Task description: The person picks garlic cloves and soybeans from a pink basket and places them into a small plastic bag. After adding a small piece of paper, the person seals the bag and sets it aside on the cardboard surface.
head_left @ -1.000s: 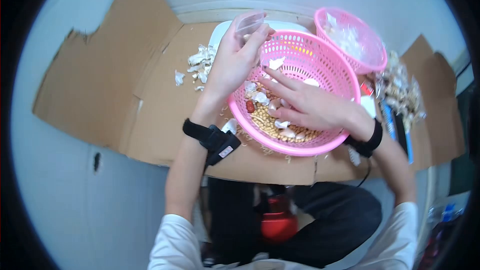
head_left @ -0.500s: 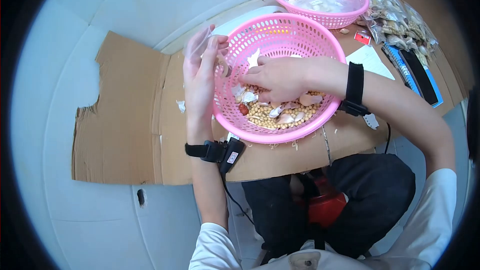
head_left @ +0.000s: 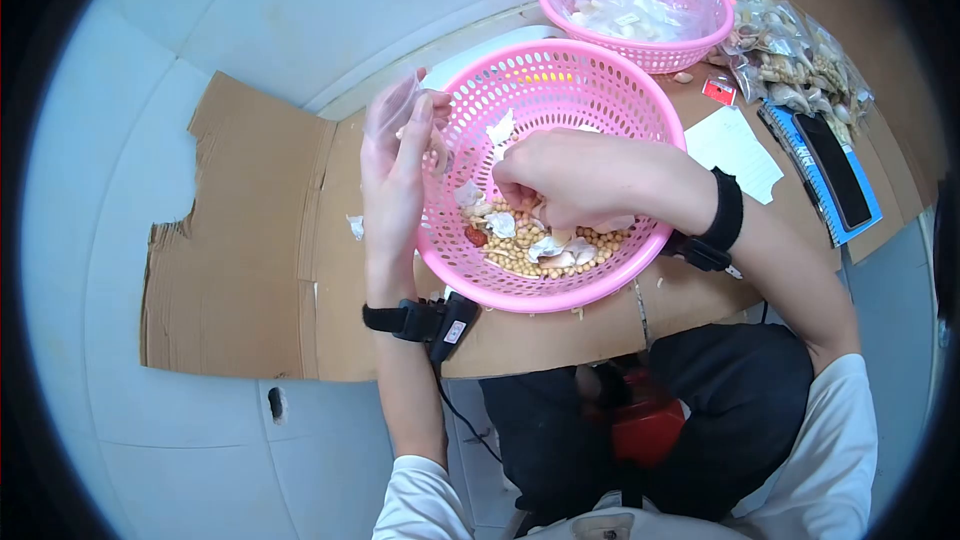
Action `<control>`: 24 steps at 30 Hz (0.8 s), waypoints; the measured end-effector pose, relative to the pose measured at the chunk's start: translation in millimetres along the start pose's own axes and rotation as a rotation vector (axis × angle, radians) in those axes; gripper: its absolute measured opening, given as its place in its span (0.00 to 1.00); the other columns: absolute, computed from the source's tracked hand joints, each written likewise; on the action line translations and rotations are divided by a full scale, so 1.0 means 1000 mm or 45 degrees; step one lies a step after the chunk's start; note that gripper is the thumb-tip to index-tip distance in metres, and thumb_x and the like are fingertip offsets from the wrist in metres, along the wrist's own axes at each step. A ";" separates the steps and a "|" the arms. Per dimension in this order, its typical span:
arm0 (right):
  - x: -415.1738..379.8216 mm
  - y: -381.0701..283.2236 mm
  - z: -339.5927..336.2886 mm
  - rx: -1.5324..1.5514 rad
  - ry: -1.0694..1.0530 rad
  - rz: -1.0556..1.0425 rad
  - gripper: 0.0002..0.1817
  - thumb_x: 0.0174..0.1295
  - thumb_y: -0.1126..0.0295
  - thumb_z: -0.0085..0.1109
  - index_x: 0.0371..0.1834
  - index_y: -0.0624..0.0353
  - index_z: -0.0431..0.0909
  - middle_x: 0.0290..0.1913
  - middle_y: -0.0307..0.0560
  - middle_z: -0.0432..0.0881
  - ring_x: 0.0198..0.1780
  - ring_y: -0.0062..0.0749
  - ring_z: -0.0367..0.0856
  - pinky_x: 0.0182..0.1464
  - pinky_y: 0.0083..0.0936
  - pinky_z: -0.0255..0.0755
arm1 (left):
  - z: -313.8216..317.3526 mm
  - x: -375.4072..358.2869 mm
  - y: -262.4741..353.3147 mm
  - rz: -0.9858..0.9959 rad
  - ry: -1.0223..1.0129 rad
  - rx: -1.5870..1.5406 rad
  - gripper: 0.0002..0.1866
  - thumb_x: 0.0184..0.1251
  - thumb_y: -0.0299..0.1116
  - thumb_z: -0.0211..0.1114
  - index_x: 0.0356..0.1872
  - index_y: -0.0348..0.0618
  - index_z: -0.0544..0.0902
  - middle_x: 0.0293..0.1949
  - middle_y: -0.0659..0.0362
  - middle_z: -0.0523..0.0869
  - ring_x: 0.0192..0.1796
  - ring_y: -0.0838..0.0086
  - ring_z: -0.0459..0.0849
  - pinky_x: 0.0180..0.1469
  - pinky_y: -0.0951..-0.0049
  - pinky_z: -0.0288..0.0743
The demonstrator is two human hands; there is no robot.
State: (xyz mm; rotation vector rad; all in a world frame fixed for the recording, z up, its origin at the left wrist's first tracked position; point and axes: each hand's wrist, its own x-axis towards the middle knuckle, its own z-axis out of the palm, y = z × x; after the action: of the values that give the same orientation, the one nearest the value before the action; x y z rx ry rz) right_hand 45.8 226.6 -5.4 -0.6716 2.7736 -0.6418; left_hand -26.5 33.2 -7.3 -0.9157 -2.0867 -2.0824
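Note:
My left hand (head_left: pixel 393 185) is closed around a clear plastic bag (head_left: pixel 393 108), held upright at the left rim of a pink perforated basket (head_left: pixel 548 304). Some pale pieces show inside the bag. Within the basket, my right hand (head_left: pixel 590 175) reaches down with fingers curled together over a layer of soybeans (head_left: pixel 518 258). Its fingertips are partly hidden, so what they hold cannot be made out. Among the beans lie a wrinkled red date (head_left: pixel 476 237), white paper scraps (head_left: pixel 500 226) and several pale flat pieces (head_left: pixel 578 252).
Behind stands a second pink basket (head_left: pixel 640 61) with filled clear bags (head_left: pixel 635 10). At right are more packed bags (head_left: pixel 800 65), a red card (head_left: pixel 719 91), white paper (head_left: pixel 735 155), and a black phone (head_left: pixel 832 170) on a blue notebook (head_left: pixel 858 220). Cardboard (head_left: pixel 250 270) covers the table.
My right hand has drawn its fingers together and turned more palm-down over the beans. My left hand still holds the bag at the rim. The whole view has shifted slightly.

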 end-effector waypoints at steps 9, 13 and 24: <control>-0.002 0.003 0.000 0.084 0.248 -0.125 0.14 0.53 0.79 0.70 0.43 0.68 0.83 0.36 0.56 0.87 0.42 0.50 0.88 0.46 0.41 0.81 | 0.004 -0.002 0.004 0.017 -0.042 0.066 0.24 0.84 0.39 0.63 0.71 0.35 0.76 0.54 0.53 0.88 0.54 0.74 0.84 0.52 0.74 0.79; -0.003 0.011 0.001 0.125 0.218 -0.051 0.11 0.57 0.77 0.68 0.43 0.68 0.84 0.36 0.56 0.87 0.41 0.49 0.88 0.45 0.41 0.81 | 0.002 -0.001 0.004 0.011 -0.044 0.072 0.24 0.83 0.40 0.64 0.70 0.34 0.78 0.54 0.52 0.88 0.55 0.73 0.85 0.56 0.72 0.79; -0.007 0.016 0.018 0.210 0.040 0.177 0.13 0.59 0.77 0.66 0.47 0.65 0.85 0.37 0.57 0.88 0.42 0.50 0.89 0.47 0.43 0.81 | 0.000 -0.001 0.004 0.000 -0.083 0.114 0.25 0.83 0.41 0.64 0.70 0.33 0.78 0.53 0.52 0.89 0.55 0.72 0.85 0.59 0.70 0.79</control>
State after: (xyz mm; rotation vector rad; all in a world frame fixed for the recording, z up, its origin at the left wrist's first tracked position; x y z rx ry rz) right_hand 50.6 236.6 -27.7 -0.4339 2.7265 -0.8456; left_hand -23.5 32.3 -4.2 -0.9834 -2.1914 -1.9668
